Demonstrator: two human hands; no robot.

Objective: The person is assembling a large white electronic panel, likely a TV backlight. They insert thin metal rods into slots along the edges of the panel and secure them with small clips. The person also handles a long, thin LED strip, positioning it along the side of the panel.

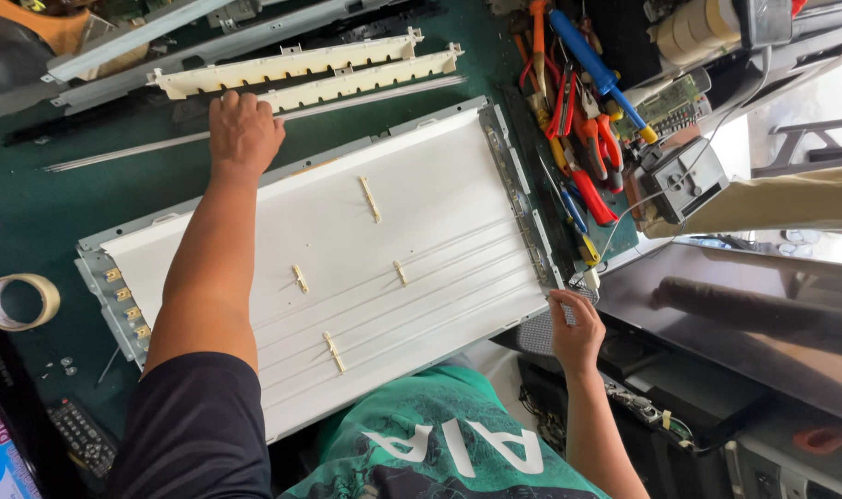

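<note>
Panel (421, 240): large white backlight tray in a grey metal frame, lying flat and slantwise across the middle of the green table (24, 212), its near long edge over the table's near edge against the person's body. Thin tubes run lengthwise over its white face, held by small cream clips (370, 198). Brass-coloured sockets line its left short end.

Left hand (244, 134): palm down on the panel's far long edge, fingers curled over the frame, pressing or gripping it; arm stretched across the white face.

Right hand (576, 333): at the panel's near right corner, fingertips pinched on the frame's corner there.

Cream strips (310, 69): two long toothed plastic rails, side by side, just beyond the left hand toward the table's far edge.

Rod (255, 125): thin and pale, lying between the strips and the panel.

Tape roll (19, 301): beige, flat, near the table's left edge.

Remote (81, 434): black, at the near left corner.

Tools (578, 120): heap of pliers and screwdrivers with red, orange and blue handles, along the table's right edge, just beyond the panel's right end.
</note>
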